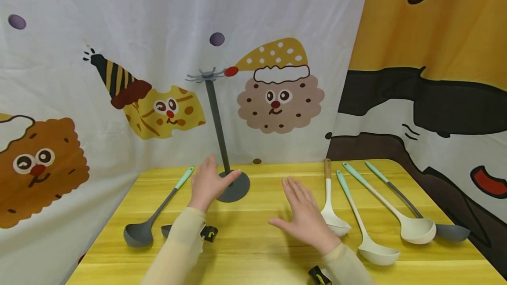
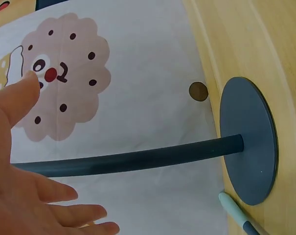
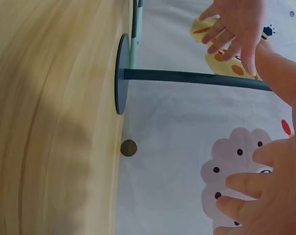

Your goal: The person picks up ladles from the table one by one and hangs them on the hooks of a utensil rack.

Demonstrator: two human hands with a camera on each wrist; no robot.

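A dark grey utensil stand (image 1: 218, 122) with a round base (image 1: 239, 190) and a ring of hooks on top stands at the back of the table. My left hand (image 1: 207, 184) is raised just in front of its pole, fingers extended and thumb spread, holding nothing. Also raised and holding nothing, my right hand (image 1: 305, 214) has its fingers spread, left of a white ladle with a brown handle end (image 1: 328, 184). In the right wrist view, the stand's pole (image 3: 187, 77) passes beyond both hands. The brown-handled ladle's bowl is partly hidden by my right hand.
On the left lies a grey ladle (image 1: 138, 234) with a mint handle; another grey bowl (image 1: 166, 231) is mostly behind my left sleeve. To the right are two white mint-handled ladles (image 1: 378, 254) and a grey one (image 1: 453, 233). A printed curtain (image 1: 166, 21) hangs behind the table.
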